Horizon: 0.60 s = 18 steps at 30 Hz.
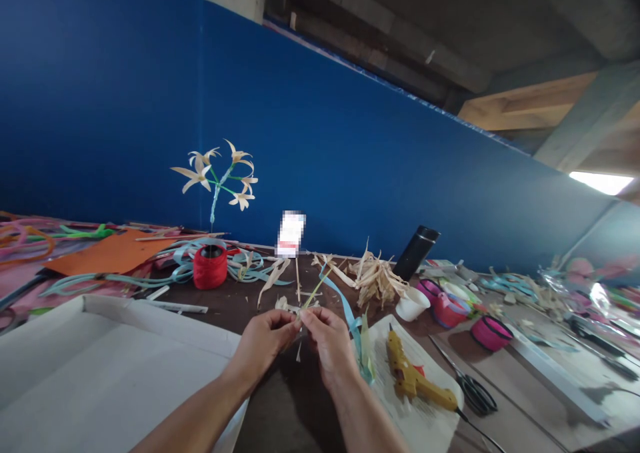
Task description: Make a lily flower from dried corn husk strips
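My left hand [270, 340] and my right hand [327, 340] meet low in the middle of the head view, fingertips pinched together. From between them a thin green stem [314, 293] slants up to the right; its lower end is hidden by the fingers. Small pale pieces of dried husk [283, 303] lie just beyond the fingertips. A light blue ribbon [344, 301] curves down past my right hand, beside a pale green strip of leaf [367, 346]. Farther back, a bundle of dried husks [377, 276] rests on the brown table [295, 406].
A white tray [150, 373] fills the left front. To the right are a yellow glue gun [415, 376] on paper, black scissors [473, 386] and a white cup [413, 304]. Behind stand red twine [210, 268], husk flowers [215, 180], a pixelated phone-like rectangle [291, 233] and a black bottle [417, 252].
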### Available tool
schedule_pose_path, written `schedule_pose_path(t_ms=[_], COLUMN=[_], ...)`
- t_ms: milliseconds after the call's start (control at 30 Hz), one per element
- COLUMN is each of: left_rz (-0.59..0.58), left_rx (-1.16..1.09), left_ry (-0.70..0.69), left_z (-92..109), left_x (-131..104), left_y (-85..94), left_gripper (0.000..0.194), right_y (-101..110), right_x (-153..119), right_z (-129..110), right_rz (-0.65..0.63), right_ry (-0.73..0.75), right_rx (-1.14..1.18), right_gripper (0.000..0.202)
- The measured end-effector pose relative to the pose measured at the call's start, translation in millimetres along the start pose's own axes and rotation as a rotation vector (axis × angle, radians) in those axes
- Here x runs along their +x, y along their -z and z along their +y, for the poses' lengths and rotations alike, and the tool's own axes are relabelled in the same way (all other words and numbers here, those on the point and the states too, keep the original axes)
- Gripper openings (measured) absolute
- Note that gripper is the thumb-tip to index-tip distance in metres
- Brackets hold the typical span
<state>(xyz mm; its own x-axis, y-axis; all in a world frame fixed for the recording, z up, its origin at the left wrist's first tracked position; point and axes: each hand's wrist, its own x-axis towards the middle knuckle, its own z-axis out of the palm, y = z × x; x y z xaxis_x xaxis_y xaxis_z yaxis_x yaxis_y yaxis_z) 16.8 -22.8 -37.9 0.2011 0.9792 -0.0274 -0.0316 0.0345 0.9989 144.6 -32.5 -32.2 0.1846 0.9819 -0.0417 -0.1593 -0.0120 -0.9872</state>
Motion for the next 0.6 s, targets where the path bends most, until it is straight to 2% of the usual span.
schedule_pose_path(t_ms=[267, 600], left_rz=[0.023, 0.028], left_rx=[0.027, 0.174], left_ry=[-0.011, -0.059], left_z=[-0.1, 6.1], left_x=[-0.6, -3.1], left_y=[0.3, 1.7], left_gripper=[0.034, 0.031], right_y=[0.5, -0.2], right_x=[-0.1, 0.2], right_z=[4.2, 3.5], right_rz=[-0.024, -0.015], right_ry=[0.019, 0.026], right_rx=[0.030, 0.032], right_gripper=[0.027, 0.025])
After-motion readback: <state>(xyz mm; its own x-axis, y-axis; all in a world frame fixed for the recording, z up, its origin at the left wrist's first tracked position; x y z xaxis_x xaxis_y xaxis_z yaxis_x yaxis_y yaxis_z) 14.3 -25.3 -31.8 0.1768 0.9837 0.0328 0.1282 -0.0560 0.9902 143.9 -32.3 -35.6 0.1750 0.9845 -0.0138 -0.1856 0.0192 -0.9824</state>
